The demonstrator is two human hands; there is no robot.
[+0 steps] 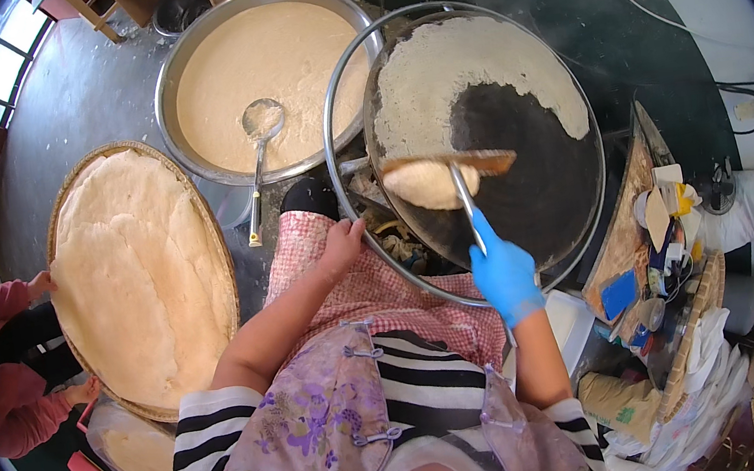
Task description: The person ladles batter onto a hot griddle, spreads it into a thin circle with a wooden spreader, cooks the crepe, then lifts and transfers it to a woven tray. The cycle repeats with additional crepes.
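My right hand, in a blue glove, is closed around the metal handle of a wooden-bladed spreader. A lump of batter clings to the blade, above the round dark griddle. Pale batter coats the griddle's far and left parts in a curved band; the near right part shows bare dark surface. My bare left hand lies by my knee on the checked apron, fingers curled against the metal ring around the griddle. Whether it grips anything is hidden.
A wide metal basin of batter stands beyond my knee, with a ladle in it. At left, a co-worker's hands hold a woven tray of thin flatbreads. A cluttered board and bags lie at right.
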